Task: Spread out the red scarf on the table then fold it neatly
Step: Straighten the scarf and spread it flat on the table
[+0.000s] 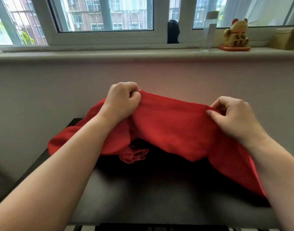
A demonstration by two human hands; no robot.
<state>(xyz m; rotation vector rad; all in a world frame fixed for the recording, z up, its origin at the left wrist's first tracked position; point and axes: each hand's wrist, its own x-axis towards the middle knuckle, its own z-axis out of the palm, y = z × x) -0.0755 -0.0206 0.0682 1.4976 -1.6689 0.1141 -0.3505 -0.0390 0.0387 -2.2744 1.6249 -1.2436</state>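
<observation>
Red scarf [169,129] hangs limp above the dark table [143,197], its top edge pinched by the left hand [121,99] and right hand [234,117]; soft, light, probably best held at corners.

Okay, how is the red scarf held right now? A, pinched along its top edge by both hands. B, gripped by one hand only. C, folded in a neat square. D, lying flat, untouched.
A: the left hand and the right hand each pinch the upper edge of the red scarf, whose rest hangs bunched over the table.
</observation>
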